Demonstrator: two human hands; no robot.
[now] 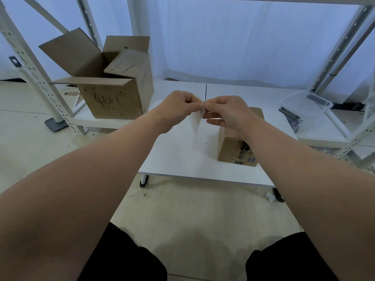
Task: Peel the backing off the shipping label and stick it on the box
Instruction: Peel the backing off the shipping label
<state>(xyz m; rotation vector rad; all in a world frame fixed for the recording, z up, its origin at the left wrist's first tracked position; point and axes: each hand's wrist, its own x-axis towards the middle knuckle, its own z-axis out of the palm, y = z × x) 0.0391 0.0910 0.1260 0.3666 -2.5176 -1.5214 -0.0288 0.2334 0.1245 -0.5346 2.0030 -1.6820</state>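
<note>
- My left hand (178, 106) and right hand (227, 112) pinch the label (195, 120) at its top corner; it hangs below them.
- I judge it light, floppy, crease-prone: hold by corners.
- The box (233, 147) sits beneath my right hand.

From here the label (196, 122) is a pale blur against the white counter (182, 159), and I can't tell whether backing and sticker have parted. My left hand (178, 107) and right hand (229, 114) curl their fingers (213, 122) inward, hiding the pinch itself. My right wrist covers most of the box (231, 148) top, and the print on its front is too small to read.
</note>
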